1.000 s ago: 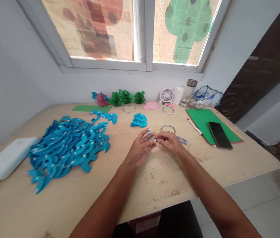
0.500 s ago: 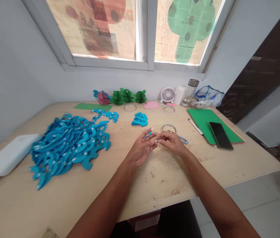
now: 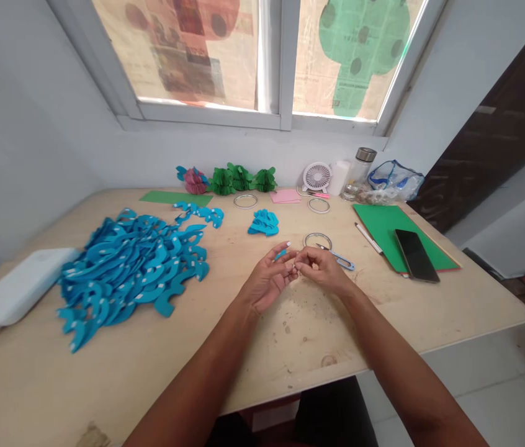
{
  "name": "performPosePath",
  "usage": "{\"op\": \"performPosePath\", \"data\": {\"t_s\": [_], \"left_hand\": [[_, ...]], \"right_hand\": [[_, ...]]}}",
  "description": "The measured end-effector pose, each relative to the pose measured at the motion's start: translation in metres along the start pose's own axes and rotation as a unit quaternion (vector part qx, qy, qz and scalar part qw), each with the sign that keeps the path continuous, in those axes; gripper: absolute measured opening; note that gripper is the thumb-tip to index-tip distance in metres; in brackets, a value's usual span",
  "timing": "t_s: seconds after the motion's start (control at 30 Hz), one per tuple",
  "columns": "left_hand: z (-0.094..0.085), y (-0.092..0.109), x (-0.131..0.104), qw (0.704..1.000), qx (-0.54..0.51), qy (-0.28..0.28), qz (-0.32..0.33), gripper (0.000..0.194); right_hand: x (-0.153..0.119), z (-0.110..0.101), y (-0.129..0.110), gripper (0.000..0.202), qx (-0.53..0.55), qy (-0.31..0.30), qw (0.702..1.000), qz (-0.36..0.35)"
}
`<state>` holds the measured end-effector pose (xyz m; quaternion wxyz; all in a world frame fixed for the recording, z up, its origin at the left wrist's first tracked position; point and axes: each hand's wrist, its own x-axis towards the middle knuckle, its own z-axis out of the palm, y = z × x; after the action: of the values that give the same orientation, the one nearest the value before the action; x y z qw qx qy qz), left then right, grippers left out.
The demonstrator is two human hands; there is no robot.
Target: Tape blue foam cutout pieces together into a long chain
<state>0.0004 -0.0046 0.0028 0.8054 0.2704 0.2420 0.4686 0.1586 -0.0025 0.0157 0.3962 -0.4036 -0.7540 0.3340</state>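
Evidently I want both hands meeting at one spot. Near the frame's centre, my left hand is turned palm inward, its fingers seemingly closed on a small blue piece that peeks out behind them. My right hand has thumb and forefinger pinched together against the left fingertips; I cannot tell whether anything tiny sits between.

The big blue pile spreads across the left of the frame, probably to leave my working spot free. A smaller blue bundle lies just above my left hand.

My own fingers mostly hide the piece. A metal ring and blue-handled snips lie close beyond my right hand, while the phone rests on green sheets at right, well out of its way.
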Motion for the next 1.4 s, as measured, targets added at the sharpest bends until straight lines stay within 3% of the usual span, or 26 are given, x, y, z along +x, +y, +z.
{"op": "performPosePath", "data": {"t_s": [0.33, 0.43, 0.5, 0.6, 0.67, 0.77, 0.87, 0.93, 1.03, 1.13, 1.4], "left_hand": [[-0.002, -0.001, 0.002, 0.999, 0.032, 0.003, 0.005, 0.048], [-0.003, 0.000, 0.003, 0.989, 0.115, 0.069, 0.065, 0.046], [-0.006, 0.002, 0.005, 0.948, 0.228, 0.157, 0.156, 0.044], [-0.016, 0.003, 0.009, 0.824, 0.441, 0.246, 0.256, 0.044], [-0.023, 0.000, 0.012, 0.752, 0.549, 0.248, 0.269, 0.048], [-0.030, -0.007, 0.018, 0.678, 0.644, 0.227, 0.274, 0.056], [-0.032, -0.015, 0.023, 0.619, 0.703, 0.211, 0.279, 0.061], [-0.032, -0.019, 0.025, 0.598, 0.723, 0.197, 0.283, 0.063], [-0.031, -0.021, 0.027, 0.592, 0.730, 0.180, 0.289, 0.066], [-0.028, -0.022, 0.027, 0.607, 0.712, 0.185, 0.300, 0.067], [-0.019, -0.019, 0.022, 0.733, 0.572, 0.191, 0.314, 0.062]], "right_hand": [[-0.001, 0.004, 0.000, 0.006, 0.025, 0.003, 0.999, 0.035], [-0.001, 0.004, 0.002, 0.006, 0.063, 0.013, 0.997, 0.050], [0.000, 0.002, 0.004, 0.008, 0.088, 0.042, 0.993, 0.063], [0.003, -0.001, 0.009, 0.012, 0.111, 0.097, 0.985, 0.088], [0.004, -0.003, 0.012, 0.014, 0.114, 0.121, 0.980, 0.105], [0.005, -0.003, 0.016, 0.015, 0.110, 0.128, 0.978, 0.119], [0.005, -0.001, 0.019, 0.014, 0.104, 0.114, 0.981, 0.121], [0.005, 0.001, 0.021, 0.013, 0.094, 0.104, 0.983, 0.122], [0.004, 0.004, 0.023, 0.010, 0.084, 0.090, 0.985, 0.120], [0.004, 0.005, 0.026, 0.009, 0.070, 0.087, 0.986, 0.120], [0.005, 0.006, 0.032, 0.006, 0.049, 0.072, 0.987, 0.132]]}}
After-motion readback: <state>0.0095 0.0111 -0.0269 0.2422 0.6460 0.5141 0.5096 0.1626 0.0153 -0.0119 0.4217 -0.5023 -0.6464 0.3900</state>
